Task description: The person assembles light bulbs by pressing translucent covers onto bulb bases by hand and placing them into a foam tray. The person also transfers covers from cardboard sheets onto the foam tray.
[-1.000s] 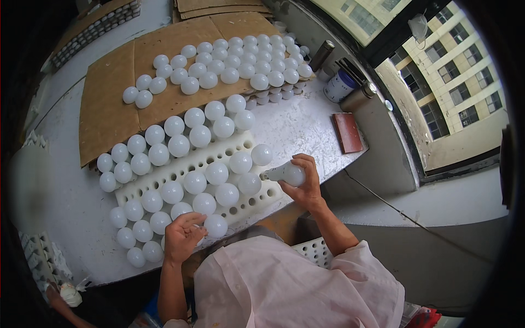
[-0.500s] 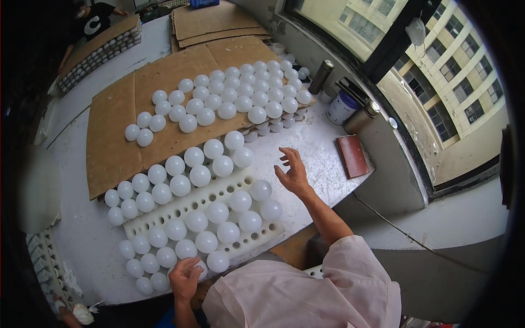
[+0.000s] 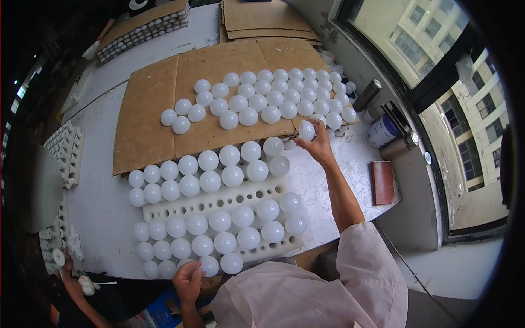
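Observation:
Near the front edge of the cardboard, my right hand [image 3: 316,143] pinches a round white light bulb [image 3: 307,130], with other bulbs just behind it. My left hand [image 3: 188,280] is at the near edge of the table with curled fingers. Its fingertips are against or right beside a white bulb [image 3: 209,266] in the front row; what lies inside the fingers is hidden. White foam racks with rows of holes [image 3: 216,203] hold several rows of bulbs in front of me. More bulbs [image 3: 248,116] stand grouped on the brown cardboard sheet [image 3: 147,128].
At the right are a dark red book-like block [image 3: 382,183], a white-and-blue tub [image 3: 382,131] and metal flasks [image 3: 368,94]. Stacked cardboard [image 3: 268,19] lies at the back. Another person's hand [image 3: 70,279] is at lower left, near white trays [image 3: 64,153]. A window [image 3: 404,38] borders the right.
My right hand has moved from over the bare tabletop to the cardboard's front edge and taken hold of a bulb. My left hand stays by the front row. The view has shifted left.

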Demonstrator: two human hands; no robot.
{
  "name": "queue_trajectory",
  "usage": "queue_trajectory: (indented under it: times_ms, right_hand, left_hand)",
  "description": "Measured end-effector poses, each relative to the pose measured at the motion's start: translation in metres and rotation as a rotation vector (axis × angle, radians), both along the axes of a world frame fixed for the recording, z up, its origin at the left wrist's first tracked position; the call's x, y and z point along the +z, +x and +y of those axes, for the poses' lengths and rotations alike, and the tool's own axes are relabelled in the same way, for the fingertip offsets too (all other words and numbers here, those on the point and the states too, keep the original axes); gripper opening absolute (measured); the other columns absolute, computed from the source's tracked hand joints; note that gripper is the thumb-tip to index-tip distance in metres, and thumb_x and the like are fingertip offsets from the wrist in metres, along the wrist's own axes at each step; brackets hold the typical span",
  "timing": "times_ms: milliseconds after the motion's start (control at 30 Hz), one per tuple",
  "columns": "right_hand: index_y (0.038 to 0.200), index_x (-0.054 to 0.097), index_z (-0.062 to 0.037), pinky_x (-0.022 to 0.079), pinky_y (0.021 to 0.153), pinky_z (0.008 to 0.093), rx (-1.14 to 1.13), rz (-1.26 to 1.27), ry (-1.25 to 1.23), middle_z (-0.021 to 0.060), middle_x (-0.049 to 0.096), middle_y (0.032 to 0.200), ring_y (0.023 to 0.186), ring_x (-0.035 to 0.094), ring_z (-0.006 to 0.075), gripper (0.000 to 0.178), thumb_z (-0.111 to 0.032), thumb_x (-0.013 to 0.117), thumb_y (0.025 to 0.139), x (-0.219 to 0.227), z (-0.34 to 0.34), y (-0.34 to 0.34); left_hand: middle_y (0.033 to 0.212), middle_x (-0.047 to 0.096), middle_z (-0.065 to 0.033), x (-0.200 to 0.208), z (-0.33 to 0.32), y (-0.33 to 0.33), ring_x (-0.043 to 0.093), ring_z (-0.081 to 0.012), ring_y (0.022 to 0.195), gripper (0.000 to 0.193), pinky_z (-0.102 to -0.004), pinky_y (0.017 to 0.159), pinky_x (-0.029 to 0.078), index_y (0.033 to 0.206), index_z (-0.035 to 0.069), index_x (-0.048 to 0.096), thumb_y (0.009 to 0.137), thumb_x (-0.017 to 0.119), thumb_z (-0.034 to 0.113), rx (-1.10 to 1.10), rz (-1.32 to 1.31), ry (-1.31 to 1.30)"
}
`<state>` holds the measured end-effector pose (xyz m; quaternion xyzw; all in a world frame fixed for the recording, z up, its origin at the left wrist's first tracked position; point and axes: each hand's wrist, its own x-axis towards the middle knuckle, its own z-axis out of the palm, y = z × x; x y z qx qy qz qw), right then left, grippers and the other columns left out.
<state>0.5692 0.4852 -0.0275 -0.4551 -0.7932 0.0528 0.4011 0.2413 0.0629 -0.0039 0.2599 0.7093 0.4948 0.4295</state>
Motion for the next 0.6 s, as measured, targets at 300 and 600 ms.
queue_trajectory:
  times_ms: [300, 600]
  right_hand:
    - [0.143, 0.026, -0.0121, 0.048, 0.054, 0.0297, 0.88, 1.205, -1.105, 0.0193, 0.055, 0.121, 0.076, 0.06, 0.019, 0.103, -0.027, 0.087, 0.061, 0.039, -0.155, -0.045]
    - [0.11, 0.063, -0.0177, 0.054, 0.066, 0.0338, 1.128, 0.21, 0.156, 0.0132, 0.06, 0.11, 0.088, 0.064, 0.0257, 0.048, -0.027, 0.081, 0.067, 0.179, -0.293, -0.164]
  left_hand:
    - [0.102, 0.067, -0.0136, 0.009, 0.024, -0.025, 0.067, -0.0164, 0.079, 0.021, -0.0226, 0.065, 0.051, 0.106, -0.006, 0.06, 0.085, 0.058, -0.002, -0.117, 0.008, 0.078]
    - [0.127, 0.056, -0.0176, -0.072, -0.035, -0.268, 0.06, -0.0251, 0.106, 0.036, -0.0271, 0.079, 0.049, 0.124, -0.004, 0.05, 0.088, 0.053, 0.001, 0.469, 0.534, 0.069]
